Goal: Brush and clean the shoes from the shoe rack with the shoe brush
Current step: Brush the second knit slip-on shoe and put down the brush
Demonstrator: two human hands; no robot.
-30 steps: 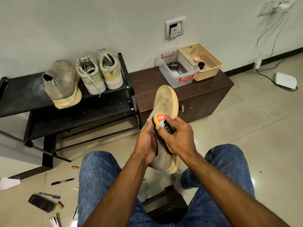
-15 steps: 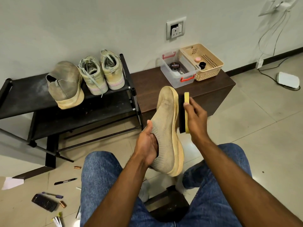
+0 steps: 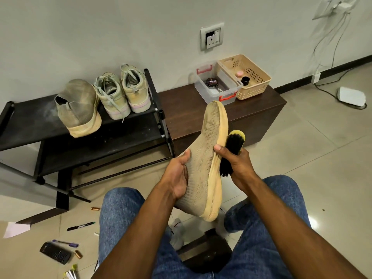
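Observation:
A beige knit slip-on shoe (image 3: 203, 158) with a yellowed sole is held up over my lap, toe pointing away. My left hand (image 3: 178, 176) grips its heel end from the left. My right hand (image 3: 235, 162) grips the shoe brush (image 3: 233, 152), yellow-backed with black bristles, and its bristles lie against the sole edge on the shoe's right side. The matching grey shoe (image 3: 77, 105) and a pair of pale laced sneakers (image 3: 122, 91) stand on the top shelf of the black shoe rack (image 3: 30, 121).
A brown low cabinet (image 3: 181, 105) right of the rack carries a clear box (image 3: 218, 85) with a polish tin and a beige basket (image 3: 246, 77). Pens, a remote and small bits litter the floor at lower left. A white device with cables lies at right.
The right hand brought the brush down along the sole edge from the toe toward the middle, turning so the bristles show. The left hand kept its hold on the shoe.

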